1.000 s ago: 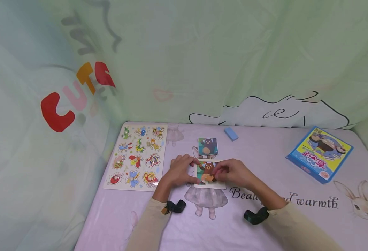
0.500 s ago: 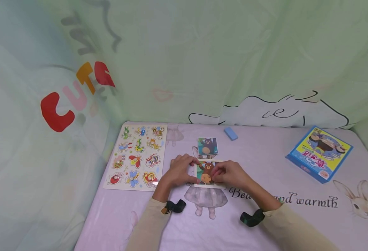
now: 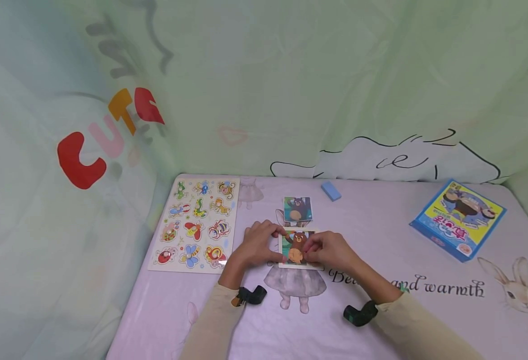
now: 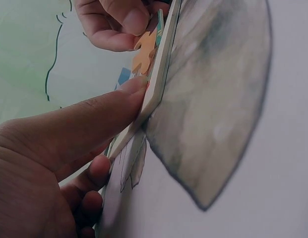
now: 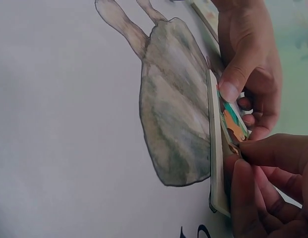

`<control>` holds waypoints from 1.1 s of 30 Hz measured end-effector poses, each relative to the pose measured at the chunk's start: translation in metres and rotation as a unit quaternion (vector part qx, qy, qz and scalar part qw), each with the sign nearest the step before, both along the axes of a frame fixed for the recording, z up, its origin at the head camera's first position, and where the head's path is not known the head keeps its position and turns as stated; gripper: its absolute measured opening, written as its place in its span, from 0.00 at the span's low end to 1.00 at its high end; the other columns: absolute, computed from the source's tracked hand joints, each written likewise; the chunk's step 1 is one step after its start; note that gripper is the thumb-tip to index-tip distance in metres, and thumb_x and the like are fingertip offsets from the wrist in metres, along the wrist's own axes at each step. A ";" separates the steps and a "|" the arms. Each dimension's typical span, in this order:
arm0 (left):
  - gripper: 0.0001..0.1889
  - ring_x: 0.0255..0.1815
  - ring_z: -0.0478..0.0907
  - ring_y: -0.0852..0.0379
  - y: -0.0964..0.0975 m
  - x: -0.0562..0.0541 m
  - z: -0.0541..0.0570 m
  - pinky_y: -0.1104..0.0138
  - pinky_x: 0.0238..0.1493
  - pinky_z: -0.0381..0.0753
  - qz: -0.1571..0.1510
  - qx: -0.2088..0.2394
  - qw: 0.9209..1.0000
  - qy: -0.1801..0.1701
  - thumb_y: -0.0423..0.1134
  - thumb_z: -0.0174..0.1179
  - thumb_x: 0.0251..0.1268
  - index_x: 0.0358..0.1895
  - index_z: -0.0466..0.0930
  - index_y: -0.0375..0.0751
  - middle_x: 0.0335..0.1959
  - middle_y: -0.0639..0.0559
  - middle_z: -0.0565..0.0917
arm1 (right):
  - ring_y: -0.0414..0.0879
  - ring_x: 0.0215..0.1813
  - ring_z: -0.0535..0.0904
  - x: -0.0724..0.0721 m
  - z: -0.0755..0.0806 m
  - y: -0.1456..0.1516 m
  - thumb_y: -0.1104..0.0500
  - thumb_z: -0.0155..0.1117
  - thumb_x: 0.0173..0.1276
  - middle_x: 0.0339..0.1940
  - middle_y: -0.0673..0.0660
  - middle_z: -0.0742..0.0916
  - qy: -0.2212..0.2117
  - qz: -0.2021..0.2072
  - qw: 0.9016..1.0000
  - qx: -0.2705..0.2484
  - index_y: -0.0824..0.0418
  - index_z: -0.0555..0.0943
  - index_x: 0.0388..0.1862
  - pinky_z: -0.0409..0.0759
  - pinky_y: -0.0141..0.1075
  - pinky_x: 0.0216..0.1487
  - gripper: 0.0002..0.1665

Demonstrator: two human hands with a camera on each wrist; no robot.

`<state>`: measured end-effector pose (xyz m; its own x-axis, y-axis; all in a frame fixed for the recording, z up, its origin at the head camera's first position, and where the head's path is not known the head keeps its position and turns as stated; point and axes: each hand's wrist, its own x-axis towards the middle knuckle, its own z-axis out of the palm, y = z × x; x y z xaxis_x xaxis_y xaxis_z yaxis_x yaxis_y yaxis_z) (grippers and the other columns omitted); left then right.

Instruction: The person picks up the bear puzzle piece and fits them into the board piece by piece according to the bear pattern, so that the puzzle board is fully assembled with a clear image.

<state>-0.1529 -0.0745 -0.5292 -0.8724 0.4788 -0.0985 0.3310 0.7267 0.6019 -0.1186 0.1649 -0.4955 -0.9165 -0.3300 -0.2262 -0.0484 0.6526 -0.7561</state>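
Observation:
A small bear jigsaw puzzle (image 3: 297, 247) in a pale frame lies on the table between both hands. My left hand (image 3: 259, 243) grips its left side, thumb on the near corner and fingers around the far one. From the right, my right hand (image 3: 331, 249) pinches an orange puzzle piece (image 4: 144, 52) between thumb and fingertips, low on the bear's belly. The piece sits tilted, partly raised above the board in the left wrist view. My right fingers hide the puzzle's right part. In the right wrist view the left thumb (image 5: 230, 91) presses the frame's corner.
Just beyond the puzzle lies a square bear picture card (image 3: 297, 209). A blue block (image 3: 331, 191) is farther back. To the left is an insect peg board (image 3: 233, 220); a blue and yellow box (image 3: 459, 220) stands at the right. Curtains rise behind the table.
My right hand has shifted slightly left and toward me, bringing the orange piece down over the pale gap at the bear's belly. The left hand stays in place.

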 end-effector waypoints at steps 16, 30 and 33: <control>0.31 0.49 0.66 0.58 0.000 0.000 0.001 0.61 0.52 0.60 -0.001 0.002 1.000 -0.002 0.58 0.79 0.44 0.56 0.79 0.62 0.47 0.62 0.75 | 0.41 0.27 0.75 0.001 -0.002 -0.002 0.60 0.76 0.60 0.21 0.48 0.83 0.021 -0.002 1.000 0.021 0.57 0.86 0.31 0.70 0.31 0.28 0.05; 0.32 0.49 0.66 0.59 0.000 0.000 0.001 0.62 0.51 0.60 -0.005 0.003 1.000 0.000 0.57 0.79 0.44 0.56 0.79 0.61 0.47 0.62 0.75 | 0.41 0.27 0.76 0.001 -0.001 -0.002 0.59 0.77 0.60 0.22 0.48 0.84 0.015 -0.005 1.000 0.024 0.58 0.86 0.31 0.72 0.31 0.28 0.06; 0.31 0.49 0.66 0.58 0.000 0.000 0.001 0.62 0.51 0.59 -0.005 0.005 1.000 -0.002 0.56 0.79 0.45 0.56 0.79 0.61 0.47 0.62 0.76 | 0.41 0.27 0.76 0.000 -0.001 -0.003 0.59 0.77 0.60 0.22 0.48 0.84 0.013 -0.004 1.000 0.025 0.58 0.86 0.31 0.72 0.31 0.28 0.06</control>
